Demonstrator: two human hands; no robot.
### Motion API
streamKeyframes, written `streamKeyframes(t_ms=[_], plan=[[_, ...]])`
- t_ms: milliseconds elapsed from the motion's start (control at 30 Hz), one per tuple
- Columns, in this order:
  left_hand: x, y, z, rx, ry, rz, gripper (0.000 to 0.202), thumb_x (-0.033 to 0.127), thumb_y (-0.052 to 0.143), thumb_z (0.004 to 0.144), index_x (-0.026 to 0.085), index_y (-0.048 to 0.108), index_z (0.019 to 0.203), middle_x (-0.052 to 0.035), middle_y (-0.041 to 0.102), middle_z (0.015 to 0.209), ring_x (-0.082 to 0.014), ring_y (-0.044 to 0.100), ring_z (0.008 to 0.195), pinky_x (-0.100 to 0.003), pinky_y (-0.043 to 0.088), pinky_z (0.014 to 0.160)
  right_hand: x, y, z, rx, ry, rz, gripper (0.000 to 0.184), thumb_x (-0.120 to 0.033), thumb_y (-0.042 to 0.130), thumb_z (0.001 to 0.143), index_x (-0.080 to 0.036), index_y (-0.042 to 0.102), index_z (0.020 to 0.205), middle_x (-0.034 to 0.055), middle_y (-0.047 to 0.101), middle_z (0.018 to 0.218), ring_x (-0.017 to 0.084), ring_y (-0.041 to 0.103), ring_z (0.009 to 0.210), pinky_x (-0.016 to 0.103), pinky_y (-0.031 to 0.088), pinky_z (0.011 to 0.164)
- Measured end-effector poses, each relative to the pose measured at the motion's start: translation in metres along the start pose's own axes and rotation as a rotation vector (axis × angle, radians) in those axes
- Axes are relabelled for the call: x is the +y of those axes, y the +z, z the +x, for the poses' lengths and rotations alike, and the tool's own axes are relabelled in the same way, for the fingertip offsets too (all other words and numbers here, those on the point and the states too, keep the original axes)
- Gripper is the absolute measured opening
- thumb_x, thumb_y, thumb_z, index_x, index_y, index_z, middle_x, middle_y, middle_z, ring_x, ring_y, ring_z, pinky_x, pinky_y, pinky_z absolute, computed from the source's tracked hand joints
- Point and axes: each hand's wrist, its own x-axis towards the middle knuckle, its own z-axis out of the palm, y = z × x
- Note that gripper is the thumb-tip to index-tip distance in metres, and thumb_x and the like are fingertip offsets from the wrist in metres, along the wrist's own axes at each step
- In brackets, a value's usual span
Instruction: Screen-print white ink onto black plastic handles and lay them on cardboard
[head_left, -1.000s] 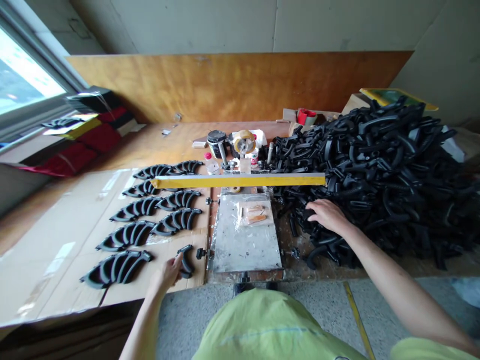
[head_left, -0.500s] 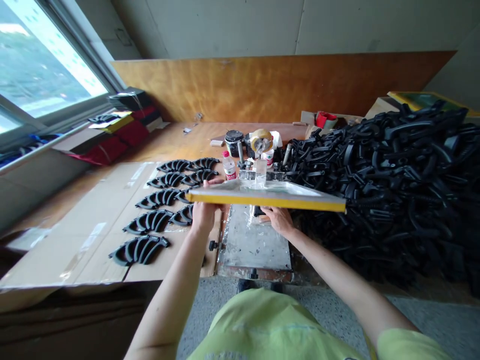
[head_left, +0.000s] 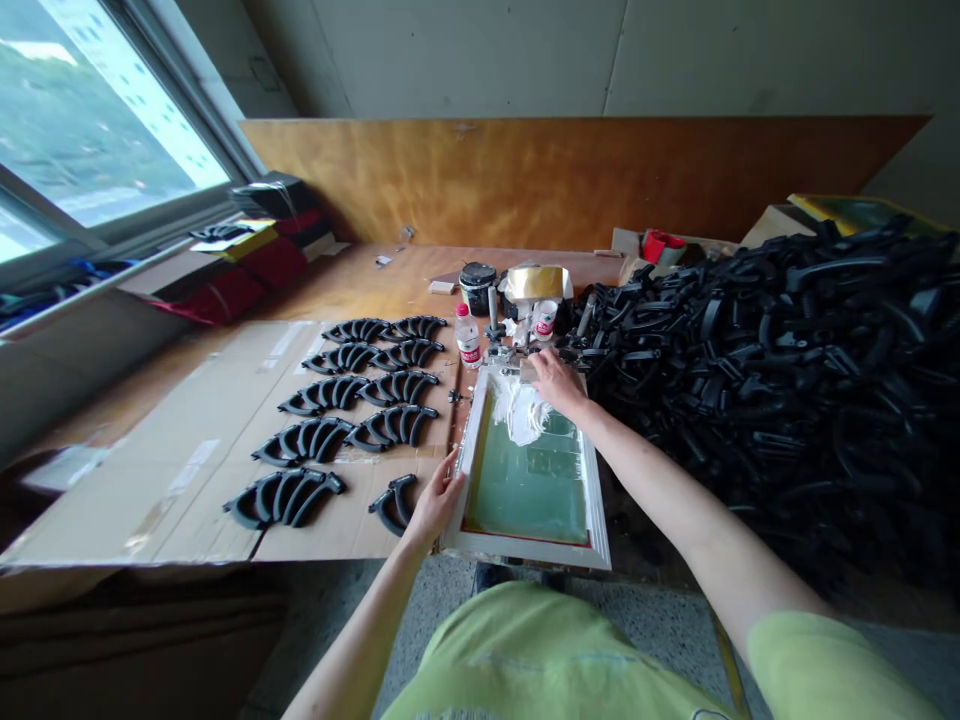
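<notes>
A screen printing frame [head_left: 602, 520] lies flat in front of me, its green mesh bearing white ink [head_left: 525, 418] near the far end. My left hand [head_left: 436, 502] grips the frame's left side near the front corner, the thumb along the rim. At the far end, my right hand [head_left: 556, 382] is closed on a squeegee [head_left: 529, 371] with a light-coloured handle, right by the ink. The metal hinge clamp [head_left: 504, 352] sits just behind. Whatever lies under the frame is hidden.
Black curved, ribbed parts stand in rows [head_left: 300, 440] on cardboard to the left, a smaller group [head_left: 394, 503] near my left hand. A big heap of black parts [head_left: 750, 380] fills the right. Behind are a bottle [head_left: 468, 338], a tub [head_left: 477, 288] and a tape roll [head_left: 537, 283].
The frame has swung down from raised to flat. My right hand has moved from beneath it to the squeegee at the far end. My left hand has come down and nearer with the frame.
</notes>
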Motion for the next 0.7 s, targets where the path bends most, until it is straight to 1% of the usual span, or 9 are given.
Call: streamKeyframes(t_ms=[67,133,267,333,367,433,533,633,700], plan=[[-0.001,-0.001,0.002,0.003,-0.002,0.027,0.074,0.055,0.059,0.076,0.017,0.045,0.138,-0.0035,0.068,0.082,-0.0180,0.063,0.072,-0.024,0.048,0.064,-0.010,0.007,0.003,-0.149,0.023,-0.033,0.020,-0.015,0.056,0.082,-0.016,0.061,0.101,0.0107,0.064,0.095,0.023,0.058,0.089,0.031,0.045,0.076],[-0.003,-0.002,0.002,0.003,-0.011,0.036,0.073,0.055,0.059,0.076,0.017,0.047,0.137,-0.0039,0.069,0.084,-0.0187,0.063,0.075,-0.024,0.048,0.066,-0.012,0.013,-0.012,-0.206,-0.028,-0.034,0.014,-0.014,0.051,0.083,-0.015,0.062,0.091,0.0105,0.066,0.090,0.022,0.058,0.085,0.030,0.043,0.074],[-0.005,-0.003,0.002,0.004,-0.020,0.055,0.069,0.055,0.057,0.078,0.019,0.047,0.137,-0.0034,0.068,0.085,-0.0176,0.063,0.075,-0.024,0.047,0.065,-0.007,0.008,-0.056,-0.228,-0.335,0.045,0.017,-0.007,0.050,0.077,-0.015,0.063,0.085,0.0086,0.065,0.086,0.020,0.056,0.086,0.029,0.041,0.075],[-0.004,-0.003,0.001,0.015,-0.011,0.051,0.067,0.054,0.058,0.078,0.019,0.049,0.135,-0.0031,0.068,0.084,-0.0170,0.062,0.074,-0.023,0.047,0.064,-0.004,0.000,-0.066,-0.263,-0.448,0.099,0.019,-0.005,0.051,0.075,-0.016,0.063,0.083,0.0069,0.064,0.083,0.020,0.056,0.086,0.028,0.041,0.075],[-0.003,-0.002,0.000,0.019,-0.008,0.042,0.066,0.053,0.059,0.078,0.019,0.050,0.134,-0.0033,0.068,0.085,-0.0169,0.062,0.074,-0.023,0.047,0.065,-0.003,-0.003,-0.066,-0.278,-0.466,0.127,0.018,-0.006,0.052,0.075,-0.018,0.064,0.082,0.0055,0.064,0.082,0.019,0.056,0.084,0.028,0.041,0.073],[0.000,-0.002,-0.001,0.017,-0.001,0.016,0.065,0.053,0.060,0.078,0.018,0.051,0.133,-0.0041,0.069,0.088,-0.0169,0.063,0.076,-0.023,0.047,0.066,-0.004,-0.006,-0.061,-0.270,-0.415,0.169,0.014,-0.010,0.054,0.077,-0.020,0.064,0.079,0.0032,0.063,0.079,0.018,0.056,0.079,0.028,0.041,0.071],[0.003,-0.003,-0.003,-0.011,0.000,-0.032,0.067,0.052,0.061,0.077,0.017,0.050,0.133,-0.0049,0.069,0.089,-0.0172,0.063,0.076,-0.024,0.048,0.066,-0.009,0.000,-0.059,-0.152,-0.280,0.168,0.020,-0.007,0.052,0.077,-0.019,0.066,0.083,0.0045,0.064,0.083,0.020,0.056,0.084,0.029,0.042,0.073],[0.003,-0.003,-0.003,-0.024,-0.001,-0.057,0.069,0.052,0.062,0.077,0.017,0.048,0.134,-0.0046,0.069,0.086,-0.0165,0.063,0.070,-0.023,0.048,0.061,-0.012,0.008,-0.074,-0.097,-0.321,0.171,0.029,-0.001,0.048,0.076,-0.017,0.066,0.093,0.0084,0.065,0.093,0.022,0.055,0.096,0.031,0.043,0.079],[0.006,-0.003,-0.005,-0.015,-0.008,-0.070,0.071,0.053,0.063,0.075,0.017,0.048,0.134,-0.0043,0.069,0.083,-0.0164,0.063,0.068,-0.023,0.047,0.059,-0.012,0.007,-0.081,-0.112,-0.361,0.208,0.024,-0.005,0.051,0.079,-0.017,0.066,0.095,0.0075,0.065,0.092,0.021,0.057,0.094,0.031,0.044,0.080]])
